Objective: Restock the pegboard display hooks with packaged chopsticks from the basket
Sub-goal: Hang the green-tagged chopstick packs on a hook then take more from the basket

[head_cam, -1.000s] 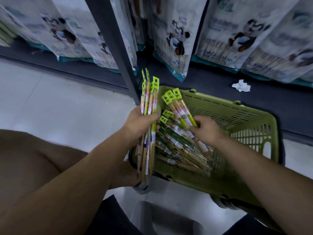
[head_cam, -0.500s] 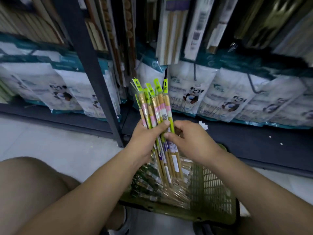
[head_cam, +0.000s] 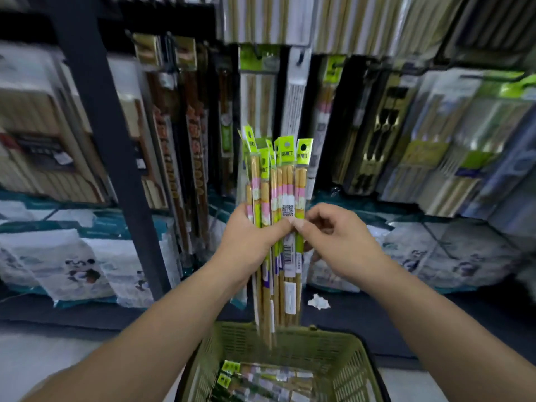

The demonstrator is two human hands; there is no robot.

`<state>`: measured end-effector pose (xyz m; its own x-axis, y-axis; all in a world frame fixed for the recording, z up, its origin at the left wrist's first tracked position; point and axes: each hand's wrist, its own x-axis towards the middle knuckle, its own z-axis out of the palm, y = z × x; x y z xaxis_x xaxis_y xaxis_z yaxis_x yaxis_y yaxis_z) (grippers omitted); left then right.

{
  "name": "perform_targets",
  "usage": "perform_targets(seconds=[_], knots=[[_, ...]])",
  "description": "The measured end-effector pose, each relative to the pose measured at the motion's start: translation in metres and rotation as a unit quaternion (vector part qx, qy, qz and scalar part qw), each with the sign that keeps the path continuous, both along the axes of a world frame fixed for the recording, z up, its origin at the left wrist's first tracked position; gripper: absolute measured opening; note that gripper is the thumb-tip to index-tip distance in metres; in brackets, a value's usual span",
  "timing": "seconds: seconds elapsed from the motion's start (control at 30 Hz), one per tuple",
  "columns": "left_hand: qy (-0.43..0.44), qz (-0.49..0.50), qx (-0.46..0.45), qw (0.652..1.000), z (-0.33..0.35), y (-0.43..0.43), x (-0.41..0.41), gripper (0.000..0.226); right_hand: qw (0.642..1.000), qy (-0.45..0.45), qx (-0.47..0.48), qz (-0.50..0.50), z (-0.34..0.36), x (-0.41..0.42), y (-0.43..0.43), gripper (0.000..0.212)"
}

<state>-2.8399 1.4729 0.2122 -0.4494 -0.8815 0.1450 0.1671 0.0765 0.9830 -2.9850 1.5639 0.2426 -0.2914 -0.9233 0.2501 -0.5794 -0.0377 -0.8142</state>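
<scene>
Bundle of packs stands upright between left hand and right hand, blocking the straight line to the hanging packs. Those hang tight side by side; gaps too blurred to judge. Dark post walls off the left. Basket top open below; the bundle's lower ends overlap its far rim. Panda bags fill the bottom shelf.

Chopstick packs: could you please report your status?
Left hand grips packs upright. Right hand pinches them. Basket below, more inside. Hooks ahead, nothing in between.
</scene>
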Motion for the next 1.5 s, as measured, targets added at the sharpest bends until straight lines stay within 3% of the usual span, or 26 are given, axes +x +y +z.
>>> perform_targets(seconds=[0.13, 0.3, 0.4, 0.6, 0.9, 1.27, 1.37, 1.5], knots=[[-0.004, -0.028, -0.059, 0.998, 0.026, -0.009, -0.015, 0.038, 0.998, -0.046, -0.048, -0.010, 0.035, -0.013, -0.008, 0.017], [0.022, -0.018, -0.070, 0.997, 0.039, -0.014, -0.026, 0.040, 0.995, -0.032, -0.094, -0.003, 0.060, -0.019, -0.018, 0.004], [0.014, 0.018, -0.076, 0.997, 0.045, -0.020, -0.029, 0.034, 0.992, -0.013, -0.125, -0.025, 0.076, -0.024, -0.025, 0.015], [0.018, 0.030, -0.056, 0.998, 0.048, -0.027, -0.033, 0.034, 0.978, -0.069, -0.186, -0.068, 0.107, -0.038, -0.045, 0.036], [0.012, 0.019, -0.038, 0.999, 0.044, -0.032, -0.029, 0.041, 0.980, -0.100, -0.151, -0.079, 0.103, -0.050, -0.059, 0.048], [0.010, 0.025, -0.030, 0.999, 0.038, -0.031, -0.024, 0.038, 0.979, -0.128, -0.143, -0.069, 0.099, -0.049, -0.060, 0.045], [0.007, 0.024, -0.034, 0.999, 0.038, -0.032, -0.024, 0.034, 0.983, -0.109, -0.124, -0.085, 0.095, -0.053, -0.064, 0.048], [0.005, 0.024, -0.044, 0.999, 0.038, -0.032, -0.025, 0.032, 0.988, -0.062, -0.097, -0.103, 0.093, -0.057, -0.075, 0.034]])
